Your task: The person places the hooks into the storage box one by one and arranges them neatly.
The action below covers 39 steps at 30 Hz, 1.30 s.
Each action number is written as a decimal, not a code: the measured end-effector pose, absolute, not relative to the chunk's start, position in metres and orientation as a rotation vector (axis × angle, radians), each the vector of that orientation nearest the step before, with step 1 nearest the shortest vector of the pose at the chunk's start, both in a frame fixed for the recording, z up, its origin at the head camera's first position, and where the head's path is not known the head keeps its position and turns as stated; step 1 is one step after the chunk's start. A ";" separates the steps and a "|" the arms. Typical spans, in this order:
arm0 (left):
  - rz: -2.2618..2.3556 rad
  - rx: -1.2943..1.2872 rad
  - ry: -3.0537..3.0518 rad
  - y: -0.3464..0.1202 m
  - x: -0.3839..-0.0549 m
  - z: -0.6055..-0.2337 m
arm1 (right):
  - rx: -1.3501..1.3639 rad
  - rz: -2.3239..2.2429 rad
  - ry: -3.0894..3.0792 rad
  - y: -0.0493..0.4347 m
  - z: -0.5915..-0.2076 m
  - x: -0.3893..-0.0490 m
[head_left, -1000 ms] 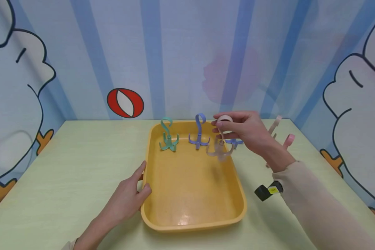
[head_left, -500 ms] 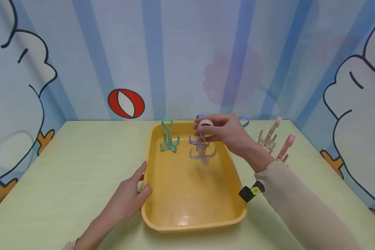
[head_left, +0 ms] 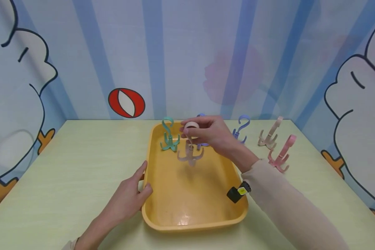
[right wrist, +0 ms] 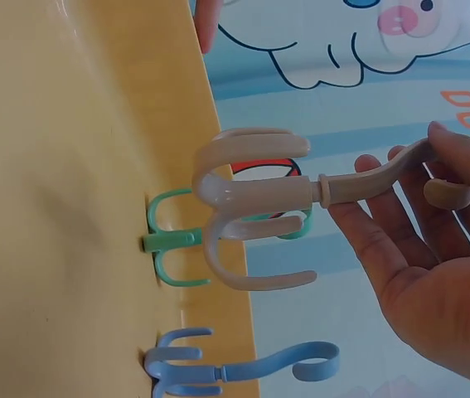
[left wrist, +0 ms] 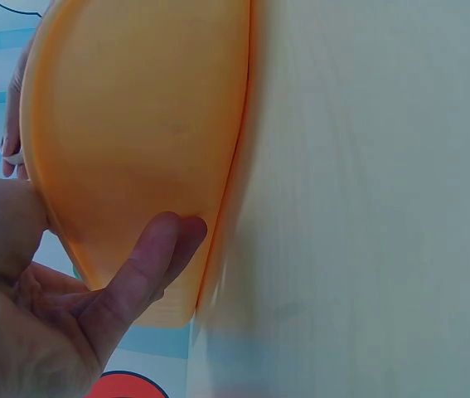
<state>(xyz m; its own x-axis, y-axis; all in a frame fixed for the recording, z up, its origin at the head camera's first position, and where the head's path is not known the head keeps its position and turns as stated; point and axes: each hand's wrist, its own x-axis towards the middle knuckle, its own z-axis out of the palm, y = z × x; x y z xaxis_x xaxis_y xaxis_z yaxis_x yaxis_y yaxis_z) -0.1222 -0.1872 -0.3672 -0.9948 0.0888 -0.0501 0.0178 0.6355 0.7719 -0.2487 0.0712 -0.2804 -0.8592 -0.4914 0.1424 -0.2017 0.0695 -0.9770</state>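
My left hand [head_left: 128, 196] grips the left rim of the yellow tray [head_left: 181, 198], thumb over the rim. In the left wrist view its fingers [left wrist: 139, 269] lie against the tray's outer wall. Over the tray, my right hand [head_left: 214, 133] holds a beige four-way rotating hook [head_left: 190, 154] by its curved top; its prongs hang down, apart from the tray floor. A green hook [head_left: 170, 141] stands upright in the tray's far left. Beside it stands a blue-purple hook [head_left: 202, 145], partly hidden behind the right hand and plainer in the right wrist view.
Right of the tray stand a blue-purple hook [head_left: 242, 128], a beige hook [head_left: 270, 135] and a pink hook [head_left: 281, 156] on the pale green table [head_left: 90, 156]. A printed curtain [head_left: 187, 62] closes off the back and sides.
My right hand has carried the beige hook leftward, from the tray's right side to above its far middle. The hooks standing on the right are uncovered. My left hand stays on the rim.
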 end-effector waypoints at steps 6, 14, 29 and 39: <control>1.311 0.097 2.768 -0.187 -0.122 -0.368 | -0.733 -1.885 2.097 0.060 -0.288 -0.250; 1.307 0.069 2.754 -0.187 -0.122 -0.369 | -0.728 -1.861 2.123 0.048 -0.297 -0.251; 1.324 0.062 2.733 -0.186 -0.122 -0.367 | -0.778 -1.844 2.074 0.027 -0.314 -0.255; 1.313 0.062 2.737 -0.187 -0.122 -0.365 | -0.725 -1.870 2.017 0.016 -0.320 -0.258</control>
<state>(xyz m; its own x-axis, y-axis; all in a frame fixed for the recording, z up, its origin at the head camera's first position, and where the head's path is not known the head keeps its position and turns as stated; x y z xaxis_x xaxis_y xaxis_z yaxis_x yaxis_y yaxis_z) -0.1221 -0.1866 -0.3654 -0.9936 0.0821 -0.0774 -0.0090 0.6262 0.7796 -0.2583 0.0162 -0.3201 -0.8288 -0.5465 0.1200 -0.1610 0.0275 -0.9866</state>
